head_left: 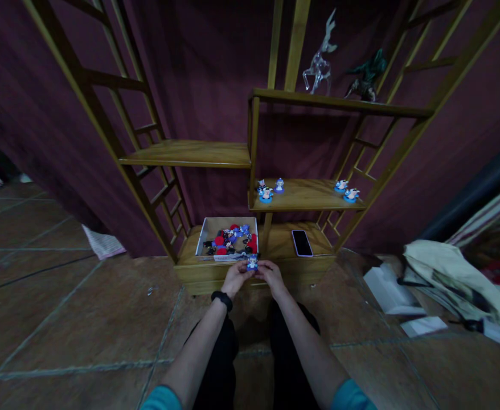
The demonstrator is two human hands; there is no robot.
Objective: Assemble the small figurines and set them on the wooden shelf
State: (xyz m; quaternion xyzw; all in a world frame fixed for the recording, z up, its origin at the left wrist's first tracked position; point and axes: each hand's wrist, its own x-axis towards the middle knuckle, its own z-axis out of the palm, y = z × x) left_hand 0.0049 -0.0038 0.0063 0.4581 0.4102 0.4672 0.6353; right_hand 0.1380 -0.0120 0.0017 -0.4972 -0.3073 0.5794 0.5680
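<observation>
Between both hands I hold a small purple and white figurine (252,262), upright, just in front of the bottom shelf. My left hand (236,277), with a black band on its wrist, pinches it from the left. From the right, the fingers of my right hand (272,274) close on it too. Right behind my hands stands an open cardboard box (201,242) with several red, black and purple figurines (233,236) jumbled inside. On the middle shelf (305,196), several small figurines stand in two groups, among them a purple one (279,185) and a blue-based one (351,195).
A phone (302,243) lies on the bottom shelf, right of the box. A clear deer-like statuette (319,62) and a dark statuette (367,77) stand on the upper right shelf. White boxes (393,290) and heaped cloth (450,267) lie on the floor at right.
</observation>
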